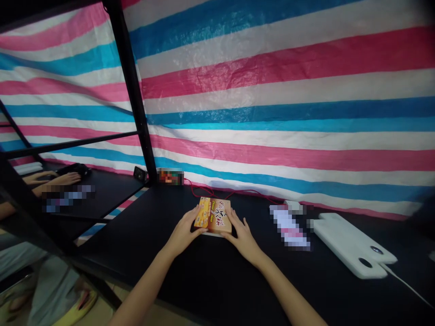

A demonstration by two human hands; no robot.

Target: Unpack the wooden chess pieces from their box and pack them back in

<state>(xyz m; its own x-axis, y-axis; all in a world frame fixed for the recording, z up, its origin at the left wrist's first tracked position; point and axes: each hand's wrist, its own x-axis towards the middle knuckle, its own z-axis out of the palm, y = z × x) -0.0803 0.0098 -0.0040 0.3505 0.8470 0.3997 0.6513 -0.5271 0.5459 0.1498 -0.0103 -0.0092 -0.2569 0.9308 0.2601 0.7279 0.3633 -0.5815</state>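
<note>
Bare forearms [142, 276] nearest the camera, reaching in over the front edge of the black worktop [217, 280]. Left to right from here.

Far left, beyond a black metal post [131, 81]: neighbouring table [112, 190], with a co-worker's hands [68, 179] near its back edge, beside a dark object [79, 169], too dim to identify. Small black box [140, 174] at that table's back right corner.

Worktop, back left corner: blurred item [170, 176], contents unreadable. Red cord [192, 186] lies beside it and runs right along the back edge, below the striped sheet [272, 136].

Left hand [186, 222]: thumb and fingers parted, fingertips on the left side of the yellow-and-brown box [214, 216], thumb at its near left corner. Box is toward the back edge, left of middle, printed face up; cannot tell whether it rests on the surface. Right hand [242, 231]: fingers slightly spread along its right side, thumb at its near right corner. Box held between both; pressure cannot be judged.

Right of hands: blurred strip [290, 228], then white adapter [295, 207] by the back edge. Farther right, white appliance [353, 246], its cable [411, 290] trailing toward the right edge.
</note>
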